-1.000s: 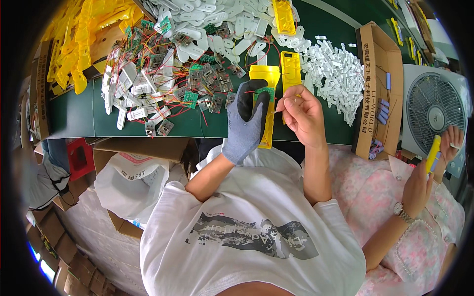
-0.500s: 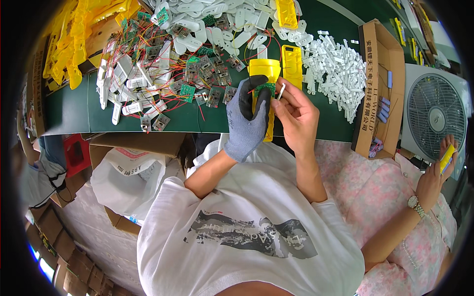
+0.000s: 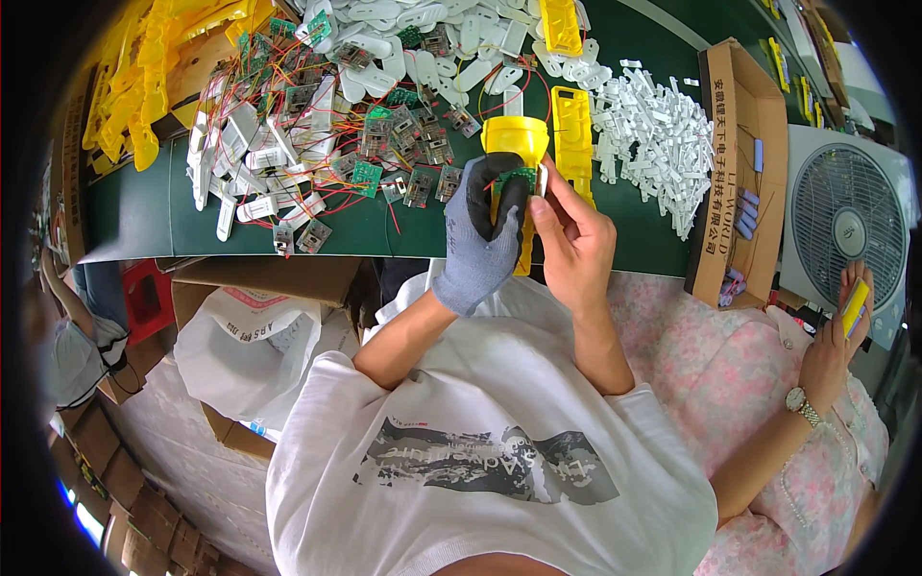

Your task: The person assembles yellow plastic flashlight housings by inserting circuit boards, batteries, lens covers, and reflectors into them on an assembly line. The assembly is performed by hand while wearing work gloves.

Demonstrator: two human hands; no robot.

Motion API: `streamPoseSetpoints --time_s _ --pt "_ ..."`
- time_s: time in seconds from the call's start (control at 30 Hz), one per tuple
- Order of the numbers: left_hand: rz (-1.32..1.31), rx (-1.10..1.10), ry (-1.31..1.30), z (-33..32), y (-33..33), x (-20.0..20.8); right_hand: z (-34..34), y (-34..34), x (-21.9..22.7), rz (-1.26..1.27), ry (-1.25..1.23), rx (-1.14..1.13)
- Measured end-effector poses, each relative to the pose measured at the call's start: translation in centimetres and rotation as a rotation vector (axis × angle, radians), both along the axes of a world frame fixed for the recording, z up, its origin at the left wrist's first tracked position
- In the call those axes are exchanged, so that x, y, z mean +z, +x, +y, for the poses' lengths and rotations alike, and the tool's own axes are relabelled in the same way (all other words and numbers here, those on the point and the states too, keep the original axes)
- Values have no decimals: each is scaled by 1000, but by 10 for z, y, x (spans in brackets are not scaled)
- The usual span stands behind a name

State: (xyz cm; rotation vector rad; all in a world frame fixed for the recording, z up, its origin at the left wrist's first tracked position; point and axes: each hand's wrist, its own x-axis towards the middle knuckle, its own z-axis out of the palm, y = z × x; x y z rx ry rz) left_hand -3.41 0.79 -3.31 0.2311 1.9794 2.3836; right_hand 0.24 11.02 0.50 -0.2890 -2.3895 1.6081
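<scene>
Over the table (image 3: 645, 235), yellow housing (image 3: 516, 139) points lengthwise forward.

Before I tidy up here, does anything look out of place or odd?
The circuit boards lie jumbled to the left, their red wires tangled among white casings, which looks messy. Otherwise, nothing clearly stands out.

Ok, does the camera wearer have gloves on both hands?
No, only the left hand wears a glove, grey with black on the fingers, while the right hand is bare.
</scene>
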Motion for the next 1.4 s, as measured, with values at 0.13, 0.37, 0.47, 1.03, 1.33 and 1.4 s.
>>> streamPoseSetpoints --time_s 0.13,0.37,0.47,1.03,1.33,1.4 --pt "32 -46 78 -2 1 -2 -3 1 8 -28 -71 -36" --pt "-4 -105 118 -10 -1 -2 -6 5 6 -71 -150 -34" --pt "4 -78 55 -7 1 2 -2 4 0 29 -126 31" --pt "118 -76 -100 1 -3 8 -1 7 14 17 180 -118" --pt "272 59 -341 2 5 19 -10 3 25 123 457 -219" --pt "361 54 -451 0 4 29 -11 3 55 25 473 -205"
